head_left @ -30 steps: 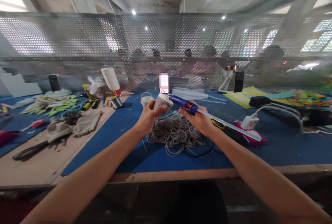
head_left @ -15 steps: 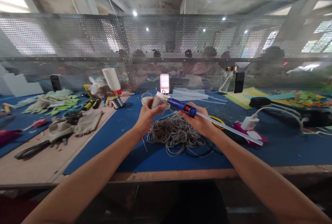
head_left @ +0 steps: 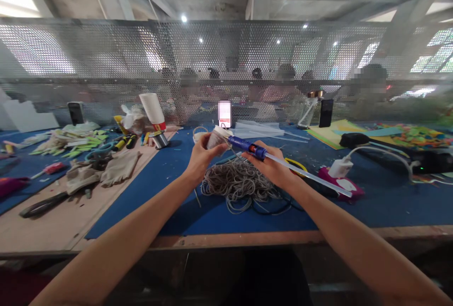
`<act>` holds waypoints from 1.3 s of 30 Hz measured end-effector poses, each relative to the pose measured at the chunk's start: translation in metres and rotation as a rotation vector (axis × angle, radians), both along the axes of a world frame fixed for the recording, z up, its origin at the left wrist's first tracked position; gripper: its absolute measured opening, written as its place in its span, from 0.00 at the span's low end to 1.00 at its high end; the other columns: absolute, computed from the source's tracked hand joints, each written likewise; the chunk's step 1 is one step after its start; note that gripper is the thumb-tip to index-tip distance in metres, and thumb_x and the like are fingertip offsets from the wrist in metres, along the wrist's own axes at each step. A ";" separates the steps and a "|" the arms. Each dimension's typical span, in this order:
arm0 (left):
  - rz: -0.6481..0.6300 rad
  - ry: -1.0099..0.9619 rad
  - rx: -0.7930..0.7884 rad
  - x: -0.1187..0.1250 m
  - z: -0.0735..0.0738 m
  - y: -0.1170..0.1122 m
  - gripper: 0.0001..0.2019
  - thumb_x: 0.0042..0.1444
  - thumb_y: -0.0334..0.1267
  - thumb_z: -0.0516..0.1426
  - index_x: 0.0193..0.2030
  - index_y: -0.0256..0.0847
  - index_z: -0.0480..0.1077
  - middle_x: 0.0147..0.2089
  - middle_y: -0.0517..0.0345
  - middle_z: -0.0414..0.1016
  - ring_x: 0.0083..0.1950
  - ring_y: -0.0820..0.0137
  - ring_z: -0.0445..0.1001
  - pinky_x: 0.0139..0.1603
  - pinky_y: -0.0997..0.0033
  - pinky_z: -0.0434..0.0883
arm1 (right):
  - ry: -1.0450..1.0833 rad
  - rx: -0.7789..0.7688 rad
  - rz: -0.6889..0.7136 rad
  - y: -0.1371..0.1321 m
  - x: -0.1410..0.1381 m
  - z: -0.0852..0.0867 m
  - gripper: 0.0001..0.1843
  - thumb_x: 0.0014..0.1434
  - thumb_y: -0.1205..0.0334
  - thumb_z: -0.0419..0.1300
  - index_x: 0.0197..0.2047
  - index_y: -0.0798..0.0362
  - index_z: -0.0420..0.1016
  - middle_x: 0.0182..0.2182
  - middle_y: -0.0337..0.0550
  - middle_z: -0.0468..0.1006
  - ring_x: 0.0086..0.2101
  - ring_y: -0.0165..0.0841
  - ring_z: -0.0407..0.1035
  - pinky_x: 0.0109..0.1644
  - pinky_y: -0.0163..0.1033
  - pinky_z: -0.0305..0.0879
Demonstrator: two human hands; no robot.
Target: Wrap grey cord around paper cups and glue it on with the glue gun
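My left hand [head_left: 202, 157] is closed around a paper cup [head_left: 216, 139] with grey cord wound about its side. In my right hand [head_left: 267, 162] is a blue hot glue gun [head_left: 247, 146], its nozzle close to the cup's side; whether it touches I cannot tell. A long translucent glue stick [head_left: 307, 174] sticks out of the gun's back end, over my right wrist. Below both hands a loose heap of grey cord [head_left: 240, 183] lies on the blue mat [head_left: 170, 211].
To the left are a leaning stack of paper cups [head_left: 153, 107], work gloves [head_left: 120, 169] and scissors [head_left: 42, 204]. A lit phone [head_left: 224, 113] stands ahead. On the right lie a white charger plug [head_left: 340, 168] and coloured paper [head_left: 336, 133]. A perforated screen [head_left: 240, 51] rises behind.
The glue gun's rear and glue stick have swung slightly left and the gun has tilted a little. My left hand still holds the cup in nearly the same place.
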State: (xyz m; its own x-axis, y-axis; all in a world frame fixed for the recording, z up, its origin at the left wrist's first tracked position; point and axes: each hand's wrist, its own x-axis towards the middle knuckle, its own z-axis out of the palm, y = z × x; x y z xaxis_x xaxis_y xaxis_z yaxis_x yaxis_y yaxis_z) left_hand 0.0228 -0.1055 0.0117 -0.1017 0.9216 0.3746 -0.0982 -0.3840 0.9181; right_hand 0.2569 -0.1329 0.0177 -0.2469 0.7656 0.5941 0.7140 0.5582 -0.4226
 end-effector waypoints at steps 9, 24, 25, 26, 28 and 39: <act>0.018 0.026 0.006 0.000 0.002 -0.001 0.25 0.44 0.39 0.73 0.50 0.39 0.76 0.46 0.52 0.76 0.45 0.64 0.73 0.45 0.63 0.73 | -0.011 0.003 0.001 0.000 0.001 0.000 0.19 0.68 0.39 0.56 0.43 0.46 0.74 0.30 0.40 0.80 0.30 0.36 0.73 0.35 0.39 0.60; 0.024 0.021 -0.006 0.001 0.004 -0.002 0.27 0.42 0.40 0.73 0.50 0.38 0.75 0.46 0.51 0.76 0.45 0.63 0.73 0.45 0.63 0.73 | -0.016 -0.006 0.016 -0.004 0.001 0.004 0.19 0.68 0.39 0.56 0.41 0.46 0.72 0.27 0.38 0.77 0.28 0.35 0.71 0.35 0.39 0.59; 0.020 0.023 -0.005 0.001 0.003 -0.001 0.27 0.43 0.40 0.73 0.51 0.38 0.75 0.46 0.52 0.76 0.45 0.63 0.73 0.45 0.63 0.73 | -0.021 0.000 0.012 -0.004 0.001 0.004 0.19 0.68 0.39 0.56 0.41 0.46 0.72 0.26 0.38 0.77 0.28 0.35 0.71 0.34 0.39 0.59; 0.016 0.023 -0.003 0.000 0.002 0.000 0.27 0.43 0.41 0.73 0.51 0.38 0.75 0.46 0.52 0.77 0.45 0.64 0.73 0.45 0.64 0.72 | -0.027 0.008 0.009 -0.004 0.001 0.004 0.19 0.68 0.39 0.56 0.41 0.46 0.72 0.26 0.38 0.76 0.27 0.35 0.71 0.34 0.39 0.58; 0.015 0.018 -0.007 -0.001 0.001 0.001 0.27 0.43 0.41 0.73 0.51 0.38 0.75 0.47 0.52 0.77 0.45 0.64 0.74 0.45 0.65 0.73 | -0.032 0.028 0.011 -0.002 0.002 0.002 0.20 0.68 0.39 0.56 0.40 0.47 0.72 0.26 0.38 0.76 0.27 0.35 0.70 0.33 0.39 0.58; 0.021 -0.007 -0.008 -0.002 0.000 0.003 0.26 0.44 0.39 0.73 0.51 0.39 0.76 0.48 0.52 0.79 0.47 0.65 0.74 0.45 0.68 0.72 | -0.035 0.076 0.025 0.000 0.003 0.000 0.19 0.69 0.40 0.57 0.39 0.47 0.71 0.25 0.38 0.76 0.26 0.35 0.70 0.32 0.39 0.57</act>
State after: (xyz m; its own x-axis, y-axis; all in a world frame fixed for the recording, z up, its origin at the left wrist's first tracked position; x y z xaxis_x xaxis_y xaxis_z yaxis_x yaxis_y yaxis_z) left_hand 0.0205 -0.1028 0.0113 -0.1240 0.9221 0.3666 -0.0963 -0.3789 0.9204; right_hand 0.2601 -0.1328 0.0175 -0.2871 0.7119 0.6410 0.7134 0.6054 -0.3529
